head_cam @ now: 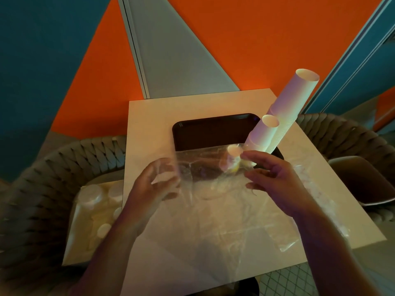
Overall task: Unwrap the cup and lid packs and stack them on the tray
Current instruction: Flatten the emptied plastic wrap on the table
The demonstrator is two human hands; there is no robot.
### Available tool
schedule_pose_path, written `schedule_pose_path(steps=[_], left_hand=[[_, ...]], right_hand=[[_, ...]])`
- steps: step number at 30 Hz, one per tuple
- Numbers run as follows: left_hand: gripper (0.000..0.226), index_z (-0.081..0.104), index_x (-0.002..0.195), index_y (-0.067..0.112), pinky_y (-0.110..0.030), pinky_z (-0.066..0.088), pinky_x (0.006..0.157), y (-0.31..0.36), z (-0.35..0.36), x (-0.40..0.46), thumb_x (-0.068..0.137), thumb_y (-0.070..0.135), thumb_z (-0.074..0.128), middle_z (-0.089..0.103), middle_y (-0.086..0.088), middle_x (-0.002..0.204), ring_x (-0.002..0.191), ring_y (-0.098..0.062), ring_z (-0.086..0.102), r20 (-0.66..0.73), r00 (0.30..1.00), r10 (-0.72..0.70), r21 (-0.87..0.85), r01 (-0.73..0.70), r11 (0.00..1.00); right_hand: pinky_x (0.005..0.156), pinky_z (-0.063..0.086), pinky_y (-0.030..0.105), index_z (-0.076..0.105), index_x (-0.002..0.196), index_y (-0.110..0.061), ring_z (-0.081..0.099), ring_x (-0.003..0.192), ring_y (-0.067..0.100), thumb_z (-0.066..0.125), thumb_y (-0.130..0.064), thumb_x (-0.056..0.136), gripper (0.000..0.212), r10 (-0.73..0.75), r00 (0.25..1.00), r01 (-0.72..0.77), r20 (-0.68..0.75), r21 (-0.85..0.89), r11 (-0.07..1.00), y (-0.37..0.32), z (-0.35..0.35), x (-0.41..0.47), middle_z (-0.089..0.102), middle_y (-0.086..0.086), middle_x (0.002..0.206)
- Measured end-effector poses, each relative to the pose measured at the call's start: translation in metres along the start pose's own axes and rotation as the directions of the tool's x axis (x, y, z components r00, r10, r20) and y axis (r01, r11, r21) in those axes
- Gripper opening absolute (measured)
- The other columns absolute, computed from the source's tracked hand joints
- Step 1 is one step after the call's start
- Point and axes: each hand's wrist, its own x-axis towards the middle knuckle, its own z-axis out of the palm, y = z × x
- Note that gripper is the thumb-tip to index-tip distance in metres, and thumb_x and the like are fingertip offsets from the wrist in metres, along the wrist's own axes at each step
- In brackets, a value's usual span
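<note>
Two cup stacks (284,116) lean on the tray (205,133); my left hand (154,184) and right hand (275,178) pinch the wrap (205,167) — one tug could topple them.

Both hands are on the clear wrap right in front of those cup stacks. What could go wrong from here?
1. The tall cup stack and the shorter stack stand high on the tray; the plastic wrap or the right hand beside them could topple them.
2. The left hand is blurred, so its grip may be unsure.
3. Loose wrap on the table could snag.
</note>
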Motion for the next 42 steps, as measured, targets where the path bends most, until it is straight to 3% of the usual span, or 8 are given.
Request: schedule_pose_path(steps=[3,9,18,25,31,35,39,42], left_hand=[[0.048,0.062,0.121,0.031,-0.03,0.06,0.072,-0.002,0.009,-0.001,0.082,0.006,0.075,0.065,0.012,0.12,0.092,-0.022,0.072,0.084,0.996,0.01,0.039,-0.013,0.999],[0.072,0.053,0.135,0.031,-0.03,0.059,0.067,0.007,0.018,0.005,0.076,-0.005,0.074,0.062,0.018,0.13,0.092,-0.028,0.073,0.146,0.989,-0.025,0.072,0.014,0.997],[0.083,0.052,0.138,0.031,-0.044,0.06,0.07,0.014,0.053,0.009,0.063,0.037,0.086,0.057,0.008,0.136,0.104,-0.035,0.069,0.258,0.955,-0.147,0.063,0.136,0.989],[0.075,0.077,0.103,0.013,-0.03,0.058,0.077,-0.003,0.096,0.005,0.049,0.063,0.09,0.073,-0.018,0.092,0.092,-0.031,0.071,0.235,0.966,-0.112,0.176,0.07,0.982],[0.049,0.081,0.092,0.013,-0.031,0.059,0.079,-0.006,0.114,0.003,0.058,0.048,0.088,0.073,-0.02,0.099,0.093,-0.031,0.071,0.212,0.977,-0.034,0.105,0.012,0.994],[0.049,0.069,0.073,0.004,-0.037,0.061,0.08,-0.012,0.119,0.002,0.052,0.038,0.097,0.067,-0.03,0.116,0.091,-0.036,0.072,0.209,0.977,-0.053,-0.181,0.092,0.979],[0.054,0.061,0.108,0.015,-0.043,0.061,0.08,-0.017,0.144,0.006,0.065,0.031,0.089,0.061,-0.024,0.132,0.099,-0.044,0.069,0.297,0.951,-0.087,-0.389,0.204,0.898],[0.1,0.043,0.139,0.052,-0.044,0.062,0.077,-0.019,0.17,0.012,0.058,0.028,0.097,0.061,-0.019,0.136,0.096,-0.043,0.071,0.321,0.943,-0.085,-0.389,0.214,0.896]], right_hand=[[0.067,0.059,0.028,0.067,0.129,-0.028,0.066,0.081,0.011,0.07,0.011,0.084,0.059,0.019,0.999,-0.019,0.051,0.007,1.0,-0.001,-0.013,0.0,0.073,0.004,0.103],[0.064,0.06,0.039,0.051,0.143,-0.048,0.066,0.102,0.025,0.085,0.013,0.066,0.103,0.104,0.946,-0.075,0.307,-0.106,0.992,-0.013,-0.054,0.001,0.054,-0.005,0.138],[0.072,0.061,0.042,0.037,0.143,-0.064,0.065,0.116,0.028,0.09,0.0,0.058,0.119,0.154,0.896,-0.111,0.416,-0.127,0.986,-0.027,-0.111,-0.001,0.045,-0.038,0.136],[0.071,0.062,0.045,0.027,0.149,-0.06,0.062,0.123,0.026,0.086,0.012,0.066,0.125,0.146,0.899,-0.116,0.414,-0.096,0.989,-0.023,-0.153,-0.002,0.04,-0.048,0.135],[0.07,0.061,0.046,0.028,0.149,-0.059,0.062,0.124,0.028,0.089,0.0,0.059,0.124,0.133,0.901,-0.12,0.412,-0.059,0.991,-0.025,-0.192,-0.002,0.019,-0.036,0.158],[0.073,0.061,0.05,0.028,0.15,-0.059,0.06,0.126,0.031,0.088,0.002,0.061,0.123,0.11,0.894,-0.105,0.434,-0.034,0.994,-0.026,-0.214,0.0,0.02,-0.034,0.159],[0.073,0.061,0.051,0.024,0.153,-0.056,0.06,0.126,0.032,0.085,0.008,0.064,0.125,0.093,0.882,-0.087,0.463,-0.036,0.996,-0.028,-0.232,-0.002,0.02,-0.035,0.158],[0.075,0.061,0.053,0.026,0.153,-0.055,0.058,0.128,0.035,0.086,0.009,0.065,0.124,0.097,0.854,-0.087,0.512,-0.045,0.995,-0.028,-0.244,-0.005,0.02,-0.033,0.159]])
